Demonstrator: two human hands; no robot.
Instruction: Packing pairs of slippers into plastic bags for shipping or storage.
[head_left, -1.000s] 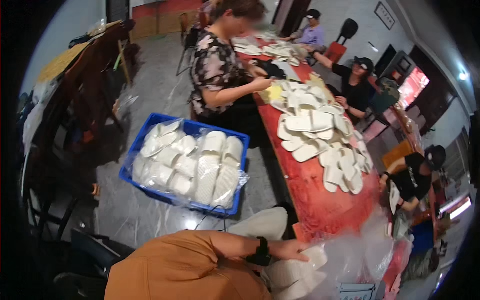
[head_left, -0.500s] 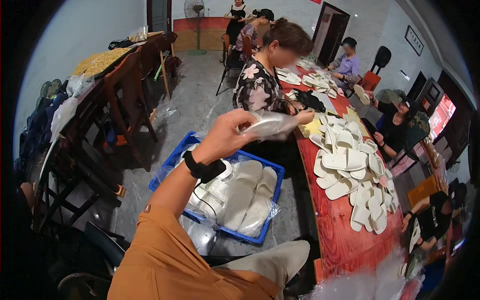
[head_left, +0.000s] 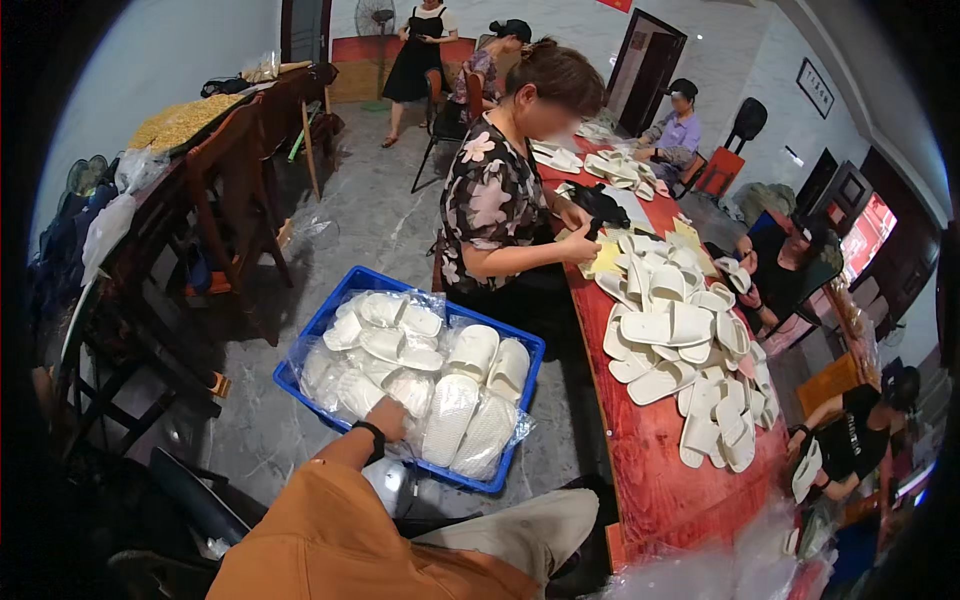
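Observation:
My left hand (head_left: 392,420), with a dark band on its wrist, reaches down into a blue plastic crate (head_left: 470,480). It rests at the near side of the crate against white slippers in clear plastic bags (head_left: 385,345). Its fingers are mostly hidden, so whether they grip a bag cannot be made out. Right of the hand, another bagged pair of slippers (head_left: 455,420) lies soles up. My right hand is out of view.
To the right, a long red table (head_left: 660,500) bears a heap of loose white slippers (head_left: 690,330) and clear plastic bags (head_left: 720,560) at its near end. A co-worker in a floral top (head_left: 490,200) sits beyond the crate. A wooden chair (head_left: 235,190) stands left.
My left hand has come down from above the crate, where it held something in clear plastic, to the slippers inside. The near co-worker's hands have drawn in. A standing person in back has moved left.

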